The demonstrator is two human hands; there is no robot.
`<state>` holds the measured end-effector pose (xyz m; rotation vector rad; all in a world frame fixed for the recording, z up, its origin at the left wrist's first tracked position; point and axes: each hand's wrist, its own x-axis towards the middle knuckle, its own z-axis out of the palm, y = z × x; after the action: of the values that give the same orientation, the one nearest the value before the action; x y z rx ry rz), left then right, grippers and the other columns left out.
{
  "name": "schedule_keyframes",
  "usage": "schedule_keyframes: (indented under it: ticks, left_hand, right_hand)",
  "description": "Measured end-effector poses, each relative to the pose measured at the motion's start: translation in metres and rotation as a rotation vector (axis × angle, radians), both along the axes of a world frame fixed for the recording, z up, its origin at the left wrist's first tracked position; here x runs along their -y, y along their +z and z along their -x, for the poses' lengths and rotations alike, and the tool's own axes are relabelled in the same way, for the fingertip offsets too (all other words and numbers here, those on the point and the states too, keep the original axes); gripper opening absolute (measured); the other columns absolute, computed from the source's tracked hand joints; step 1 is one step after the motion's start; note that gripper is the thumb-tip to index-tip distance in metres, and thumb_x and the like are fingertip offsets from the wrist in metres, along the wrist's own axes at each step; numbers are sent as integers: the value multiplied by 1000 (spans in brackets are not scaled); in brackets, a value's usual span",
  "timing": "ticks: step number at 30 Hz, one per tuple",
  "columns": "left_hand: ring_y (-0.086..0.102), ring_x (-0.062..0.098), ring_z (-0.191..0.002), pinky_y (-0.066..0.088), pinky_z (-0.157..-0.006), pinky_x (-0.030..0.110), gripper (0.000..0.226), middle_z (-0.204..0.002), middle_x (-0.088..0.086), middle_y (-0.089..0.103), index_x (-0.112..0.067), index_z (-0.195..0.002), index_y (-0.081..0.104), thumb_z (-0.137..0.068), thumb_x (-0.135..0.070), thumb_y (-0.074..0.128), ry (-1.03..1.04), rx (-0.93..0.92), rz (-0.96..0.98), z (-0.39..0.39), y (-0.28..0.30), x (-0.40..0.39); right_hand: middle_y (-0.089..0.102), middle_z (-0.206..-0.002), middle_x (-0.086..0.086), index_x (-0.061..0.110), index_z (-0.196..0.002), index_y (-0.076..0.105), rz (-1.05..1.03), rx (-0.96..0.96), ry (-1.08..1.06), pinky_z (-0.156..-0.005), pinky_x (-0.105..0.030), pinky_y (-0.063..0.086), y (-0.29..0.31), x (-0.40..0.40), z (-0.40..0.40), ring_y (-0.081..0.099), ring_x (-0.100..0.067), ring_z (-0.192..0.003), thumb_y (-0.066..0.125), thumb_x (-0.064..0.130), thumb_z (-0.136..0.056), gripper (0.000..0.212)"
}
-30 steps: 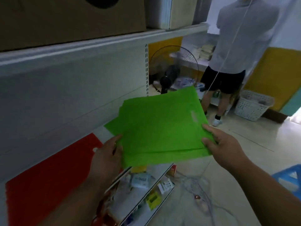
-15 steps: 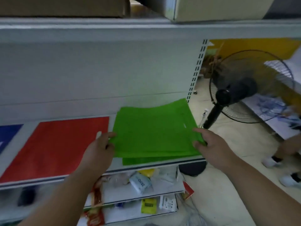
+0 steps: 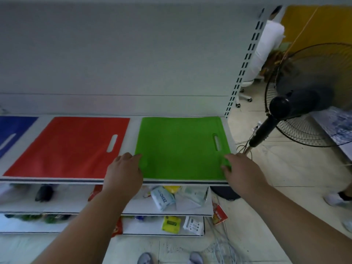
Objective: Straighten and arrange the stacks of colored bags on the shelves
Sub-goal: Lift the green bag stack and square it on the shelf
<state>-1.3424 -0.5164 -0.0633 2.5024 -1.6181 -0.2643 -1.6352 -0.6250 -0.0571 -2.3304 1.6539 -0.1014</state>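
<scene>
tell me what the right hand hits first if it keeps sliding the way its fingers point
The right hand points up-left over the green bags, so it would probably cross their handle cutout first, then bare green; depth is unclear.

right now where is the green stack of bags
In the head view the green stack of bags lies flat at the right end of the shelf, beside the red stack, with the left hand and right hand at its front corners.
</scene>
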Motion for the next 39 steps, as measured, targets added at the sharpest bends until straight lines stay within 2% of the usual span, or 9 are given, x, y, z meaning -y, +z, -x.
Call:
schedule_keyframes:
  ticks: [6, 9, 14, 16, 20, 24, 26, 32, 39]
  left_hand:
    - [51, 26, -110, 44, -94, 39, 49, -119, 4, 53, -25, -137, 51, -88, -24, 54, 17, 98, 19, 4, -4, -4]
    - [51, 29, -112, 44, -95, 43, 44, -120, 6, 54, -21, -132, 56, -88, -29, 58, 4, 82, 110, 1, 1, -16]
    - [57, 30, -105, 48, -90, 43, 38, -114, 4, 61, -22, -123, 63, -86, -29, 60, -20, 11, 247, -32, 13, -64]
    - [58, 30, -103, 50, -88, 42, 41, -112, 4, 61, -22, -123, 63, -84, -32, 56, 37, 9, 272, -63, 19, -95]
    - [53, 23, -114, 45, -95, 38, 42, -124, -2, 57, -26, -131, 56, -90, -33, 59, 174, 21, 296, -151, 29, -182]
    - [58, 25, -108, 49, -89, 39, 39, -116, -3, 61, -27, -126, 59, -88, -34, 61, 299, 146, 256, -258, 39, -280]
    - [61, 26, -103, 51, -83, 39, 39, -110, -2, 63, -25, -123, 62, -86, -36, 57, 375, 195, 217, -304, 43, -329]
    - [63, 23, -96, 53, -78, 37, 37, -105, -4, 63, -27, -121, 62, -85, -35, 59, 563, 210, 236, -417, 51, -437]
    - [59, 24, -105, 48, -89, 39, 40, -109, -4, 62, -27, -128, 59, -88, -31, 61, 709, 189, 265, -566, 44, -498]
  right_hand:
    - [52, -106, -6, 19, -121, 58, 121, -220, 27, -75, -33, 50, 5, -4, -1, 58, -22, -86, 47, 45, -97, 37]
    - [54, -107, -6, 16, -125, 56, 164, -142, 61, -75, -34, 48, 17, -19, -17, 57, -23, -89, 47, 47, -97, 43]
    - [49, -129, -4, 19, -142, 42, 187, -32, 223, -95, -34, 43, 45, -55, -93, 50, -20, -113, 42, 48, -99, 52]
    - [48, -130, -3, 19, -143, 40, 211, 16, 285, -98, -36, 42, 55, -73, -141, 48, -20, -116, 43, 48, -98, 53]
    - [55, -117, -7, 15, -133, 53, 264, 120, 402, -90, -40, 47, 71, -126, -261, 55, -30, -106, 51, 47, -91, 52]
    - [58, -118, -10, 14, -129, 59, 278, 251, 525, -91, -45, 49, 87, -197, -392, 56, -32, -108, 55, 47, -88, 52]
    - [57, -122, -9, 14, -131, 57, 279, 280, 611, -92, -44, 48, 98, -232, -452, 55, -30, -112, 59, 45, -89, 52]
    - [47, -136, -1, 23, -145, 40, 223, 314, 808, -101, -43, 41, 129, -312, -609, 46, -21, -122, 49, 53, -93, 62]
    - [48, -134, -2, 25, -147, 38, 224, 336, 976, -100, -42, 41, 130, -371, -784, 44, -22, -123, 49, 55, -93, 62]
